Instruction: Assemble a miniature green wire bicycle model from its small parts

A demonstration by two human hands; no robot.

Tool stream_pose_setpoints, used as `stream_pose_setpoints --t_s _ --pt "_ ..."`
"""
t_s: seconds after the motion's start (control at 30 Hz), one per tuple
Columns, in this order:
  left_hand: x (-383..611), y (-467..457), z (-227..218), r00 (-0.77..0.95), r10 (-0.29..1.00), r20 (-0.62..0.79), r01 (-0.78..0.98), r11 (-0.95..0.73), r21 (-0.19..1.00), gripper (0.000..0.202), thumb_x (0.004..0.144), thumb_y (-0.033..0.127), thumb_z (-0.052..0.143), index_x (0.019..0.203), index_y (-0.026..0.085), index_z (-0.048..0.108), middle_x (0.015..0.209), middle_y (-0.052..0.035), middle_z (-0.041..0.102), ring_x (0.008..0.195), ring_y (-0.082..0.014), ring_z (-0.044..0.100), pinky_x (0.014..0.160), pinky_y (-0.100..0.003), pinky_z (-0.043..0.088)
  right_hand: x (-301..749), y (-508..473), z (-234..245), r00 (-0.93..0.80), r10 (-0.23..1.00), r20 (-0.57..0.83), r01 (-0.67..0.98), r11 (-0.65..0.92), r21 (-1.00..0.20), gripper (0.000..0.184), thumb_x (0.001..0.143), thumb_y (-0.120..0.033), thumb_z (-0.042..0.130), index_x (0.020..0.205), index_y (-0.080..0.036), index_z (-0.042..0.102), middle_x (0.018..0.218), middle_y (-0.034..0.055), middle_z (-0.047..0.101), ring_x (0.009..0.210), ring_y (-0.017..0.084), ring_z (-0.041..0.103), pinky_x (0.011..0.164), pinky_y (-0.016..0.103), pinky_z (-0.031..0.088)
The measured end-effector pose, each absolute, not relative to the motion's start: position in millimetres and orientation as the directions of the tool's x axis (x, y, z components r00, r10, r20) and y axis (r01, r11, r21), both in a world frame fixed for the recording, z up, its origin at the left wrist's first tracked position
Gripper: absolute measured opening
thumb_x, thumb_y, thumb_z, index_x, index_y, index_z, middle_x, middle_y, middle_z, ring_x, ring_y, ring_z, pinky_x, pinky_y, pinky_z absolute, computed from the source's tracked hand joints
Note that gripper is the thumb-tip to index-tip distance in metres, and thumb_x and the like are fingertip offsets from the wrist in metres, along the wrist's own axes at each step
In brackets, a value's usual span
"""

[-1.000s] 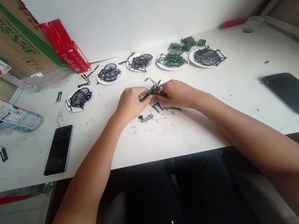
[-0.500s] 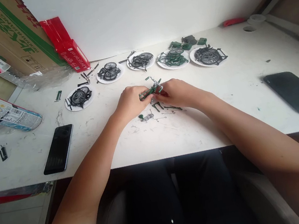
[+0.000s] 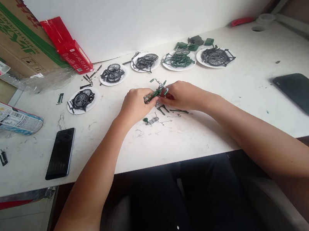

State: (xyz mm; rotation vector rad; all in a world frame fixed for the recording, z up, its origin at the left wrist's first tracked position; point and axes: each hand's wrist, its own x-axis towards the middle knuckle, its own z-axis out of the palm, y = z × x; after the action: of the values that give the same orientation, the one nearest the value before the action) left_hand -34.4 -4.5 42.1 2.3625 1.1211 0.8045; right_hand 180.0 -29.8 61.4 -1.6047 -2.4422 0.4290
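Note:
A small green model bicycle frame (image 3: 155, 94) with silver handlebars is held up over the middle of the table. My left hand (image 3: 137, 104) grips it from the left, fingers closed. From the right, my right hand (image 3: 179, 95) pinches its front part below the handlebars; the fingertips are partly hidden. Just beneath my hands lie dark green forked parts (image 3: 163, 109), a silver rack-like piece (image 3: 153, 121), a little green saddle-shaped part (image 3: 146, 120) and several thin wire pieces (image 3: 166, 121).
Paper plates with model bicycle parts stand behind, among them one with green parts (image 3: 178, 60) and one with a wheel (image 3: 216, 58). A phone (image 3: 60, 154) lies left, a dark flat slab (image 3: 306, 95) right. A carton (image 3: 4, 115) and red box (image 3: 75, 57) stand left.

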Motion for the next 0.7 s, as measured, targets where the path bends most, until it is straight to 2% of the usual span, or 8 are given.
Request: stream_pose_setpoints --t_s 0.7 --pt "-34.9 -4.4 41.7 0.506 0.8 0.323 0.566 -0.59 0.576 0.028 0.092 0.034 0.067 0.068 0.019 0.062 0.063 -0.0007 0.052 0.064 -0.0155 0.043 0.063 -0.031 0.034 179.6 -30.0 61.3 -0.403 0.915 0.009 0.859 0.382 -0.342 0.033 0.105 -0.041 0.054 0.089 -0.018 0.072 0.071 0.0071 0.066 0.067 0.02 0.055 0.066 0.034 0.031"
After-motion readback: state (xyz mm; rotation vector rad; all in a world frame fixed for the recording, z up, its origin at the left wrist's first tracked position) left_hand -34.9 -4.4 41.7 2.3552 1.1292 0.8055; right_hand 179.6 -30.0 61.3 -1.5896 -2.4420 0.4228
